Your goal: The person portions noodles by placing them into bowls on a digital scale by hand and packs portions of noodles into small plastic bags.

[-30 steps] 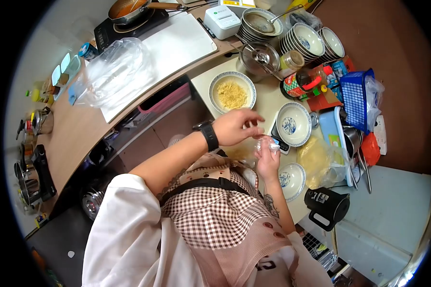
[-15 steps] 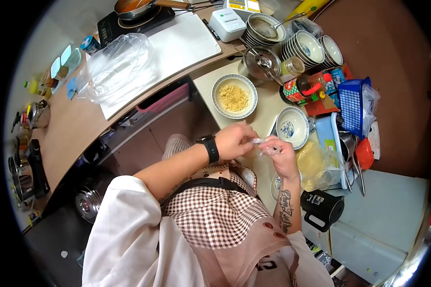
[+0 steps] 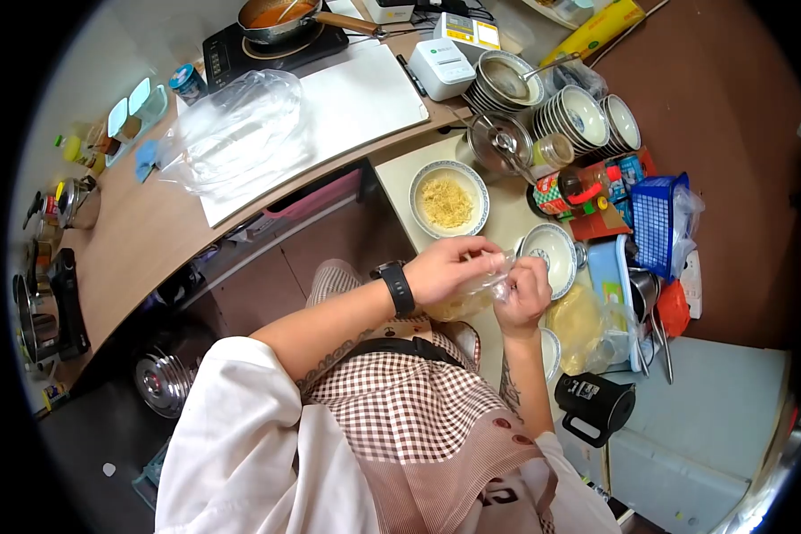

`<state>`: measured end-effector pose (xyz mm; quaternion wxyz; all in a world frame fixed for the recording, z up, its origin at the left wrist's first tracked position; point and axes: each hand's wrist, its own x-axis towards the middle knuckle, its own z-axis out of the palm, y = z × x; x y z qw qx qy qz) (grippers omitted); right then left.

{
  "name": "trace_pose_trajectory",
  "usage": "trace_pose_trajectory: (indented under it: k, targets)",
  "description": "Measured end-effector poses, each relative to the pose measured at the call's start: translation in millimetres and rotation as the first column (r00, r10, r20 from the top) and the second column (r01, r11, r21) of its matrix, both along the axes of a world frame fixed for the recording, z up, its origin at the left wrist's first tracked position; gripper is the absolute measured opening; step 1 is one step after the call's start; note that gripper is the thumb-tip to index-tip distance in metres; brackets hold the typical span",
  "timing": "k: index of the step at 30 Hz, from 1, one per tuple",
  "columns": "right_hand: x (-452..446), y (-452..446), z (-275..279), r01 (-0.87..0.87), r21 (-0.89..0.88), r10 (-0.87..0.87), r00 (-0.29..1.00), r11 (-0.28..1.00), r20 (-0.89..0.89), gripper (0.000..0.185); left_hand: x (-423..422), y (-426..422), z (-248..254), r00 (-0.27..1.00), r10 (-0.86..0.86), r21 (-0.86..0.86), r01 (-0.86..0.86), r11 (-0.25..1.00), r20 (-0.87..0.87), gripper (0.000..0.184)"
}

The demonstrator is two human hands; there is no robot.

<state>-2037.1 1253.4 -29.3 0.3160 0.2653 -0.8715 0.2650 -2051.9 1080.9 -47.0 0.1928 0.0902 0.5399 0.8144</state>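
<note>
My left hand (image 3: 454, 271), with a black watch at the wrist, pinches the upper edge of a clear plastic bag (image 3: 467, 303). My right hand (image 3: 522, 294) is closed on the same bag's gathered end, close beside the left. Something pale yellowish shows in or through the bag; I cannot make out what. Just beyond my hands stands a patterned bowl (image 3: 416, 198) holding yellow noodle-like strands (image 3: 446, 203). Partly behind my right hand is another patterned bowl (image 3: 556, 254) with a blue motif inside. A plastic bag of yellow stuff (image 3: 574, 325) lies right of that hand.
Stacked bowls (image 3: 571, 120), a lidded pot (image 3: 498, 141) and a sauce bottle (image 3: 552, 191) crowd the far right. A blue basket (image 3: 657, 227) and black kettle (image 3: 596, 405) stand at right. A pan (image 3: 276, 27) sits on a cooktop behind a white board (image 3: 365, 93).
My hands have shifted slightly; the clear bag, bunched small between my fingers before, now spreads out and hangs below my left hand. The view has tilted a little.
</note>
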Motion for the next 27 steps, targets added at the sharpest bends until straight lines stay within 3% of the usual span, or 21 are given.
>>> trace_pose_trajectory:
  k: [1, 4, 8, 9, 10, 12, 14, 16, 18, 19, 21, 22, 24, 26, 27]
  targets:
    - [1, -4, 1, -0.002, -0.019, 0.003, 0.999, 1.000, 0.053, 0.021, -2, -6, 1, 0.998, -0.042, -0.072, 0.038, 0.997, -0.057, 0.028]
    - [-4, -22, 15, -0.042, -0.001, 0.042, 0.998, 0.999, 0.036, 0.018, -5, -17, 11, 0.972, 0.015, -0.247, -0.074, 0.966, -0.233, 0.022]
    - [-11, -29, 33, -0.246, 0.188, 0.225, 0.966, 0.951, 0.126, 0.016, -8, -28, 13, 0.972, 0.116, -0.181, -0.154, 0.971, -0.206, 0.022]
    - [-13, -29, 35, -0.277, 0.181, 0.261, 0.960, 0.944, 0.104, 0.017, -12, -37, 17, 0.971, 0.144, -0.253, -0.190, 0.949, -0.192, 0.024]
    - [-10, -29, 39, -0.277, 0.196, 0.258, 0.959, 0.941, 0.118, 0.017, -21, -47, 18, 0.972, 0.232, -0.257, -0.230, 0.939, -0.023, 0.026]
    - [-1, -32, 45, -0.288, 0.221, 0.262, 0.955, 0.932, 0.142, 0.016, -52, -78, -19, 0.915, 0.380, -0.363, -0.402, 0.840, -0.133, 0.026]
    - [15, -37, 30, -0.407, 0.060, 0.390, 0.902, 0.912, 0.187, 0.016, -73, -120, -39, 0.875, 0.475, -0.434, -0.465, 0.771, -0.093, 0.029]
    - [35, -59, 13, -0.521, -0.082, 0.526, 0.824, 0.850, 0.213, 0.017, -75, -142, -56, 0.898, 0.419, -0.531, -0.421, 0.736, -0.132, 0.029]
    - [41, -80, 19, -0.586, -0.219, 0.624, 0.705, 0.780, 0.335, 0.015, -70, -153, -67, 0.964, 0.262, -0.601, -0.178, 0.779, 0.054, 0.031]
    - [43, -88, 20, -0.597, -0.244, 0.641, 0.665, 0.764, 0.383, 0.013, -61, -158, -47, 0.990, 0.139, -0.694, -0.106, 0.712, -0.008, 0.031]
    - [42, -93, 25, -0.560, -0.334, 0.649, 0.606, 0.758, 0.459, 0.011, -40, -152, -37, 0.994, 0.038, -0.677, -0.100, 0.729, -0.106, 0.029]
    - [43, -96, 26, -0.540, -0.379, 0.657, 0.567, 0.752, 0.497, 0.010, -24, -148, -42, 0.984, -0.052, -0.575, -0.055, 0.816, -0.168, 0.033]
    - [44, -100, 11, -0.226, -0.578, 0.592, 0.550, 0.784, 0.589, 0.013, 11, -142, -36, 0.952, -0.303, -0.445, 0.256, 0.858, -0.037, 0.061]
    - [38, -101, 8, 0.137, -0.649, 0.532, 0.459, 0.749, 0.712, 0.023, 36, -140, -61, 0.901, -0.358, -0.547, 0.177, 0.818, -0.244, 0.065]
    - [31, -97, -6, 0.101, -0.719, 0.600, 0.479, 0.687, 0.641, 0.024, 40, -144, -63, 0.916, -0.348, -0.631, 0.153, 0.761, -0.198, 0.061]
